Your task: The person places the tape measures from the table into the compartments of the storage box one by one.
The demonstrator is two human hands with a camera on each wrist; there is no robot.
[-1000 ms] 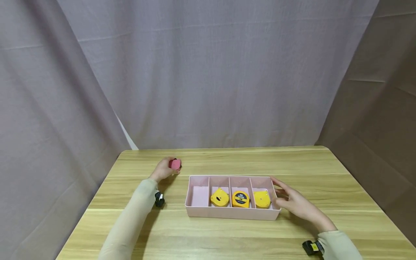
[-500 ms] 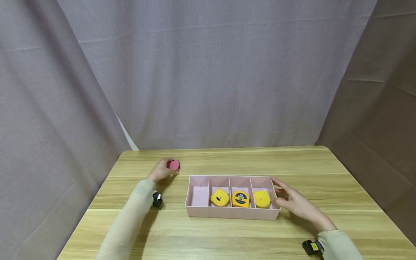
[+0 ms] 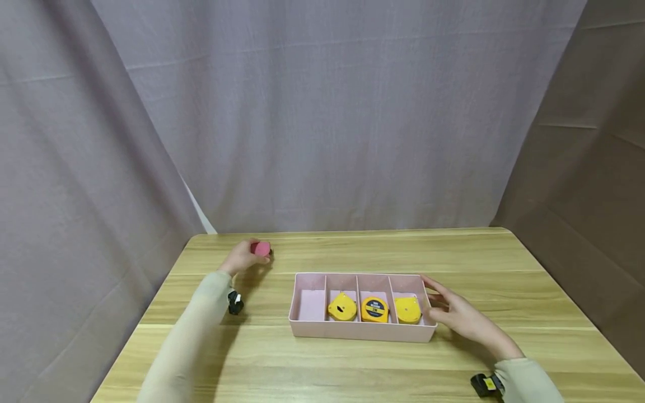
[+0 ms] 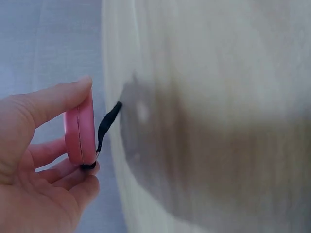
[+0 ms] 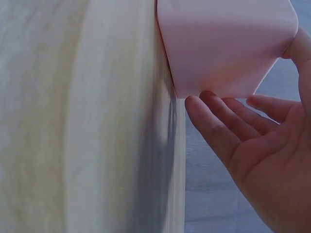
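My left hand (image 3: 242, 258) holds a small pink tape measure (image 3: 261, 249) above the far left of the wooden table (image 3: 353, 364). In the left wrist view, thumb and fingers pinch the pink tape measure (image 4: 80, 131), and its black strap (image 4: 107, 124) hangs free. A pink tray (image 3: 360, 331) with four compartments stands mid-table. Its left compartment is empty; the other three each hold a yellow tape measure (image 3: 373, 309). My right hand (image 3: 456, 313) rests with straight fingers against the tray's right end. The right wrist view shows the fingers (image 5: 218, 126) touching the tray wall (image 5: 223, 43).
Grey and brown curtains hang behind and beside the table. Bare wood lies in front of the tray and to the right of my right hand. The table's left edge is close to my left arm.
My left hand has lifted the pink tape measure and carried it a little left and farther away. The right hand and the tray have stayed put.
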